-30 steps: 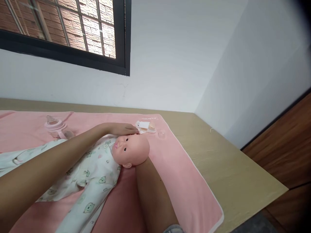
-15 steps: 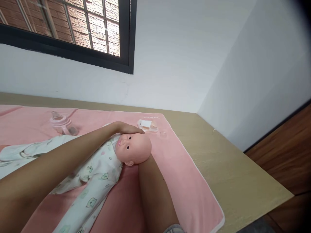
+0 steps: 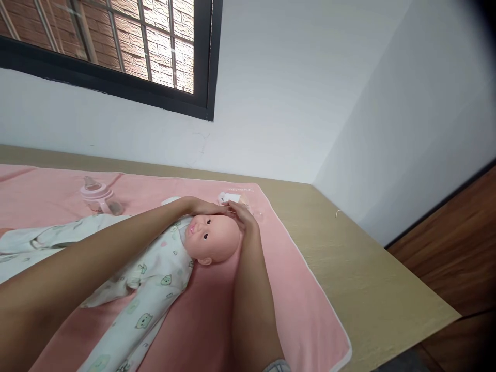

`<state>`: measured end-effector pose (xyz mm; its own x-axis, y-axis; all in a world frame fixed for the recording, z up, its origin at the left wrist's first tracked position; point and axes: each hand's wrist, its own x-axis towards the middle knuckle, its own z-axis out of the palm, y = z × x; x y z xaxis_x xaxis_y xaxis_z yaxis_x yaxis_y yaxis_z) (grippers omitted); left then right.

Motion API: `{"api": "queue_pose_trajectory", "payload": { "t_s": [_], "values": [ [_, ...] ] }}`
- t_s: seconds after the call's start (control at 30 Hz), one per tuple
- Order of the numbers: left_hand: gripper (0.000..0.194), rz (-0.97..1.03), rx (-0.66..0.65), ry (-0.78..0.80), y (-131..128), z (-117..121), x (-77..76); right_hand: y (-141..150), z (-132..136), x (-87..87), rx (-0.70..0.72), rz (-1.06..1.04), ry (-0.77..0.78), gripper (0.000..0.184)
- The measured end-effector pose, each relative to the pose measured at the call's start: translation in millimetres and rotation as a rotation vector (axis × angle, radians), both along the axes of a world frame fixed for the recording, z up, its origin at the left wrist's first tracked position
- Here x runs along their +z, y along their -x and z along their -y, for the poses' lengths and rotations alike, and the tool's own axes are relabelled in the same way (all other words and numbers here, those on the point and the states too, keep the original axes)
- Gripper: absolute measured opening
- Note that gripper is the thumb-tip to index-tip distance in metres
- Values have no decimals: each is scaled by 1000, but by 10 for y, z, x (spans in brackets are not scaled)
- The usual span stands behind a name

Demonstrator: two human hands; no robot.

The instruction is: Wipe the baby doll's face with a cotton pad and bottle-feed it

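A baby doll [image 3: 217, 241] in a white printed outfit lies on its back on a pink blanket [image 3: 209, 310], its bald head to the right. Along the far side of its head lies my left hand [image 3: 207, 207], the fingers stretched and touching or very close to the head. My right hand [image 3: 242, 215] curves past the crown, fingers extended until its tips meet those of my left hand. Beyond the hands is a clear item with a white label [image 3: 231, 197], partly covered by my right fingers. What my palms touch is hidden.
A pink-collared baby bottle [image 3: 101, 197] stands on the blanket behind the doll's body. The blanket covers a wooden surface [image 3: 333, 258] whose edge runs at the right. A wall [image 3: 267, 129] and a dark-framed window [image 3: 203, 98] rise behind.
My right hand, hidden beneath or behind the doll's head before, has come out past the crown and forward to my left fingertips. My left hand and the doll have barely moved.
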<state>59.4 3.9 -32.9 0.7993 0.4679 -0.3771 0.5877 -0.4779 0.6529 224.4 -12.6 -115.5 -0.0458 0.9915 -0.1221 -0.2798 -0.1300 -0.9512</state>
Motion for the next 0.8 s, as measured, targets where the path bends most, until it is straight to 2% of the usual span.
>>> {"api": "queue_pose_trajectory", "payload": {
  "t_s": [0.1, 0.23, 0.33, 0.63, 0.7, 0.8],
  "values": [
    [52, -106, 31, 138, -27, -9, -20, -190, 6, -39, -57, -36, 48, 21],
    [51, -158, 62, 119, -71, -25, -37, -325, 22, -39, -114, -11, 118, 23],
    [51, -186, 72, 102, -100, -24, -41, -350, 16, -46, -155, -14, 100, 21],
    [60, -213, 36, 31, -128, -25, -6, -336, -44, -158, -218, -203, 53, 14],
    [62, -186, 28, -22, -98, -50, 65, -324, -33, -141, -207, -216, 44, 16],
    [64, -75, 47, -214, 1, -69, 212, -295, -24, -95, -195, -259, -23, 18]
  ]
}}
